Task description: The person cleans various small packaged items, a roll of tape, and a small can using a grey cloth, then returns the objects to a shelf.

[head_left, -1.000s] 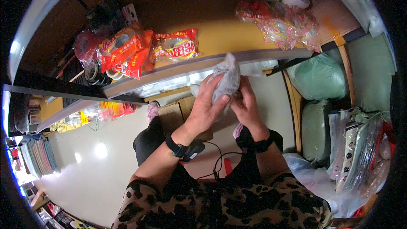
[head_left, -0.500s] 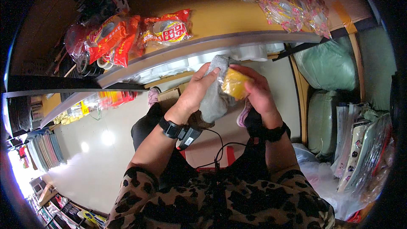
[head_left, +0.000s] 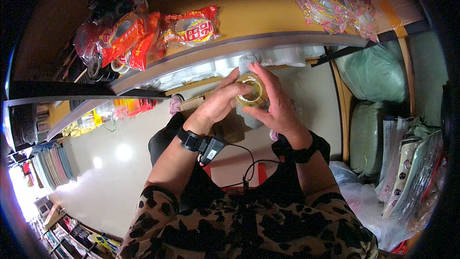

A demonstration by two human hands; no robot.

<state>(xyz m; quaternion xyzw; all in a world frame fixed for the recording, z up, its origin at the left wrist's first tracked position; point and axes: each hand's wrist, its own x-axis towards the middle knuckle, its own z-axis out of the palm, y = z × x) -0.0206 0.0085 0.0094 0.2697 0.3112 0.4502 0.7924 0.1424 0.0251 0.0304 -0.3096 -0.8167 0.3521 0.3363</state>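
A roll of yellowish clear packing tape is held between my two hands in front of the shelf, its round opening facing up. My left hand is closed on it, with the thumb reaching over the rim to the opening. From the other side, my right hand curves its fingers and thumb around the roll. A grey cloth is bunched beneath the roll and shows above and below the hands; which fingers press on it is hidden.
A shelf edge runs just beyond my hands. On the shelf lie red-wrapped tape rolls and clear-and-pink packages. Right of me stand a green bundle and plastic-wrapped flat goods. A cable hangs from my left wrist device.
The tape roll has turned from its side to show its opening and shifted slightly left. My left hand has moved from the cloth onto the roll; the cloth is now mostly behind it.
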